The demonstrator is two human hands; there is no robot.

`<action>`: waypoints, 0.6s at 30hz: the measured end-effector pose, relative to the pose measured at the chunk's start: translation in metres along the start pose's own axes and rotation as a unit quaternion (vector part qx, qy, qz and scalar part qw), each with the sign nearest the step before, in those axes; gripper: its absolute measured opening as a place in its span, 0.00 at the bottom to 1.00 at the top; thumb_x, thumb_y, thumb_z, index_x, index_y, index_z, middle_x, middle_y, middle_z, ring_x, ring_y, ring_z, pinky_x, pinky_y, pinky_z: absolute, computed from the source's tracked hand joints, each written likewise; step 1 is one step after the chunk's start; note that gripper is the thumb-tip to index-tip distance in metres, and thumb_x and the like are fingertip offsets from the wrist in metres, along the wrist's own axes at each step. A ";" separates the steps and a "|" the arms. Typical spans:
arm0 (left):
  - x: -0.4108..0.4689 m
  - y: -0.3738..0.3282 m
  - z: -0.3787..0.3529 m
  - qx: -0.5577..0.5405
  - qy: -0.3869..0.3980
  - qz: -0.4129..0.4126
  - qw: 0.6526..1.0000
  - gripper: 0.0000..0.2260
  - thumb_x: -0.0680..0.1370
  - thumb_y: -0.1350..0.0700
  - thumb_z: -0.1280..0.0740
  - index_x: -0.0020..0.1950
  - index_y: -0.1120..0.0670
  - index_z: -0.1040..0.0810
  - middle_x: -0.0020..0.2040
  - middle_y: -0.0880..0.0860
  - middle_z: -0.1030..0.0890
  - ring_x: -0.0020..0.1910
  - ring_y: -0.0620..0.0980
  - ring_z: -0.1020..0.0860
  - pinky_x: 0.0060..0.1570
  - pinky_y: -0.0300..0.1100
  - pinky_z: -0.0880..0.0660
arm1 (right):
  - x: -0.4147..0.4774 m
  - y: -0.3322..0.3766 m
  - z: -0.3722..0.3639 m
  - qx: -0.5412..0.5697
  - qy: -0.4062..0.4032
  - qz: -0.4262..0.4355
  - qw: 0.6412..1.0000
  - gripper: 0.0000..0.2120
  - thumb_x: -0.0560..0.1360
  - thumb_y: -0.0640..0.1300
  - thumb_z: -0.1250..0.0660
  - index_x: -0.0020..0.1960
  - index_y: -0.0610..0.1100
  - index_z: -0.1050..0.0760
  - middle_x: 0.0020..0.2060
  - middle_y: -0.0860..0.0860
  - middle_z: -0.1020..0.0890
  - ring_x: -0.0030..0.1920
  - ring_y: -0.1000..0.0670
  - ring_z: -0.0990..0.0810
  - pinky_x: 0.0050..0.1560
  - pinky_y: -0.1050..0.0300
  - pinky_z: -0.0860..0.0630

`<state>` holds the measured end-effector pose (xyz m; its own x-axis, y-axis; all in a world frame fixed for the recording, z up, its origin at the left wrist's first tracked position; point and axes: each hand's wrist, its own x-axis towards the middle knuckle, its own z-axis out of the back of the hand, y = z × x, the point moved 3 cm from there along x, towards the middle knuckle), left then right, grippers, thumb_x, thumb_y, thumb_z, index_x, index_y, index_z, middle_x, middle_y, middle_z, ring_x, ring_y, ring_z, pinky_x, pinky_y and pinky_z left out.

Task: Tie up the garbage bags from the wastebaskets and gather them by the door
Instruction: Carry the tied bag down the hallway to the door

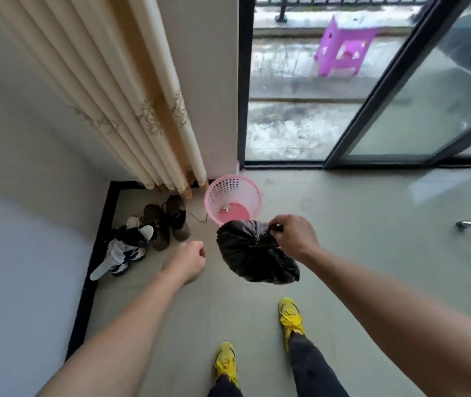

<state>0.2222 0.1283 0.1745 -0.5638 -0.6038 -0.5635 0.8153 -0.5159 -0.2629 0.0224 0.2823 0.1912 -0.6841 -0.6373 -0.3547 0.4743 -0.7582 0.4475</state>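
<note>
Looked straight down at a pale grey tiled floor (343, 230) from head height. Right hand (293, 234) clamped around the gathered neck of a bulging black plastic garbage bag (255, 253), fingers curled tight on the bunched plastic. Bag hung clear of the floor, sagging below the fist, its upper edge overlapping the near rim of a round pink perforated plastic wastebasket (232, 199). Wastebasket stood upright on the floor, unlined, pink bottom showing with a small white scrap lying in it. Left hand (189, 259) hovered just left of the bag, apart from it, curled loosely into a near fist, gripping nothing visible. Left of that hand, a heap of shoes against the black skirting: a pair of brown ankle boots (168, 222) and navy-and-white trainers (126, 247) with a white insole sticking out. Cream pleated curtain with a gold pattern (131, 104) dropped to the floor just behind the wastebasket and boots. Beyond, a black-framed sliding glass door (394, 90) stood open onto a wet balcony, where a purple plastic stool (343, 50) sat well apart. Down below, two yellow lace-up sneakers (290, 318) on the person's own feet, dark trousers above.
</note>
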 end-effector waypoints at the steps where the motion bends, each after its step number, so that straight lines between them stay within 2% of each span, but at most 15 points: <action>1: -0.007 -0.012 0.009 0.034 0.005 -0.023 0.999 0.08 0.75 0.57 0.41 0.47 0.50 0.23 0.50 0.53 0.20 0.50 0.57 0.22 0.44 0.44 0.28 | -0.012 -0.005 0.010 0.013 -0.004 -0.012 1.000 0.10 0.73 0.43 0.33 0.51 0.52 0.17 0.48 0.48 0.14 0.49 0.43 0.18 0.48 0.53 0.22; 5: -0.060 -0.080 0.029 0.158 0.024 -0.143 0.977 0.07 0.76 0.59 0.41 0.48 0.51 0.25 0.50 0.53 0.21 0.51 0.56 0.22 0.44 0.45 0.28 | -0.093 -0.044 0.061 0.044 -0.010 -0.085 0.995 0.12 0.72 0.43 0.33 0.53 0.52 0.17 0.52 0.48 0.16 0.54 0.45 0.19 0.51 0.56 0.25; 8: -0.089 -0.129 0.028 0.216 0.032 -0.214 0.952 0.10 0.76 0.60 0.43 0.52 0.53 0.24 0.53 0.54 0.20 0.52 0.58 0.21 0.49 0.47 0.26 | -0.147 -0.076 0.093 0.001 0.016 -0.141 0.990 0.16 0.72 0.45 0.34 0.59 0.50 0.21 0.58 0.47 0.19 0.59 0.44 0.21 0.54 0.55 0.25; 10: -0.114 -0.175 0.020 0.253 0.032 -0.262 0.931 0.12 0.76 0.59 0.42 0.55 0.53 0.23 0.56 0.55 0.19 0.53 0.59 0.21 0.53 0.48 0.25 | -0.192 -0.108 0.116 -0.034 0.028 -0.187 0.981 0.16 0.71 0.45 0.33 0.58 0.46 0.22 0.57 0.46 0.18 0.57 0.43 0.20 0.50 0.56 0.25; 12: -0.146 -0.228 0.004 0.288 0.022 -0.312 0.905 0.11 0.77 0.58 0.41 0.56 0.53 0.22 0.56 0.55 0.20 0.54 0.58 0.21 0.53 0.47 0.24 | -0.241 -0.147 0.138 -0.068 0.018 -0.231 0.970 0.14 0.72 0.43 0.34 0.56 0.43 0.22 0.55 0.44 0.18 0.55 0.42 0.19 0.47 0.56 0.26; 18: -0.243 -0.374 -0.079 0.362 0.025 -0.428 0.827 0.11 0.76 0.59 0.41 0.55 0.54 0.23 0.56 0.55 0.21 0.54 0.57 0.22 0.49 0.44 0.26 | -0.383 -0.274 0.173 -0.086 -0.051 -0.319 0.942 0.14 0.76 0.42 0.38 0.59 0.41 0.22 0.58 0.42 0.18 0.58 0.40 0.19 0.53 0.53 0.24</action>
<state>0.0643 0.5158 0.3481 -0.8728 0.1889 -0.4501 -0.1842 -0.9814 -0.0545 0.0585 0.7576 0.3464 -0.9058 -0.0339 -0.4223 0.0252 -0.9993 0.0261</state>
